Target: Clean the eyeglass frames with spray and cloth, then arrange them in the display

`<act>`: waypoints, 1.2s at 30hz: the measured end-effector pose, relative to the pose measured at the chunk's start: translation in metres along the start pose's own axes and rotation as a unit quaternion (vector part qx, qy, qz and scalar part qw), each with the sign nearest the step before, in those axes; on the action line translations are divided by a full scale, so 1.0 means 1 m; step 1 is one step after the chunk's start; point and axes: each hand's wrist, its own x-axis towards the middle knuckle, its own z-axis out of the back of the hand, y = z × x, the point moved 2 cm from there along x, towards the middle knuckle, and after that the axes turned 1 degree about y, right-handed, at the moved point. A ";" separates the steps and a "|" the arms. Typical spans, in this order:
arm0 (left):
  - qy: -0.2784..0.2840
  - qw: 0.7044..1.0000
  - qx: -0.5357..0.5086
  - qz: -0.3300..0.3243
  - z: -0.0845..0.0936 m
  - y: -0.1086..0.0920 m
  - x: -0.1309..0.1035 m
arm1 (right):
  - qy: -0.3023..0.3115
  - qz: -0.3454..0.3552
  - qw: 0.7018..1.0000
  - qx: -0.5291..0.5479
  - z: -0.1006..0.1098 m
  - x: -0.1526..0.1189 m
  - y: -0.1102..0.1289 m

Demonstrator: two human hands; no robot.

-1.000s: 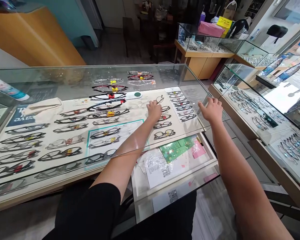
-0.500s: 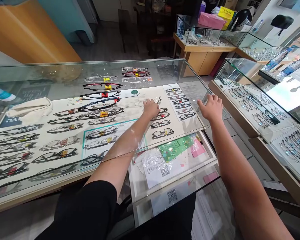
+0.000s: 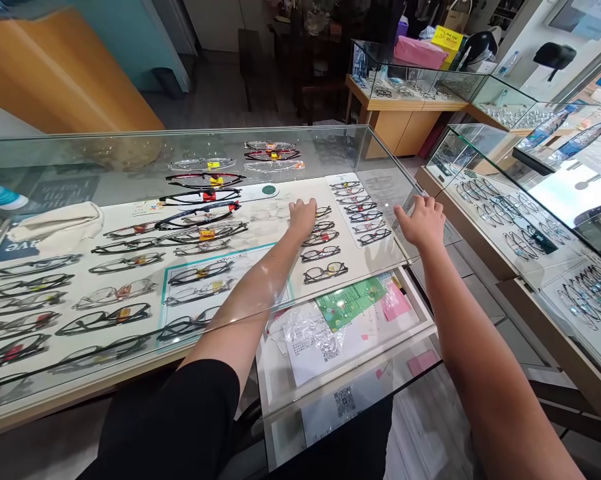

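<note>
My left hand (image 3: 303,217) is inside the glass display case, its fingers bent down and closed over the left part of a pair of eyeglasses (image 3: 323,212). The fingertips are hidden behind the hand. In front of it, more eyeglasses (image 3: 325,271) lie in a short column on the cream base. Over at the case's right edge, my right hand (image 3: 423,220) has its fingers apart and holds nothing. To the left of that hand, a white board (image 3: 336,193) carries a column of several frames.
An open drawer (image 3: 425,313) with papers and a green card (image 3: 353,303) juts out below the case. Rows of frames and a cream cloth (image 3: 60,227) fill the left side. Another glass case (image 3: 500,200) stands on the right.
The eyeglasses at my left hand were tilted up behind it; now they lie lower, in line with the column. My right hand has stayed at the case edge. The view has tilted slightly.
</note>
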 end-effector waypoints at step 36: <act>0.112 0.992 -0.011 -0.050 -0.009 -0.015 -0.117 | 0.011 -0.001 1.000 -0.015 0.001 0.006 -0.003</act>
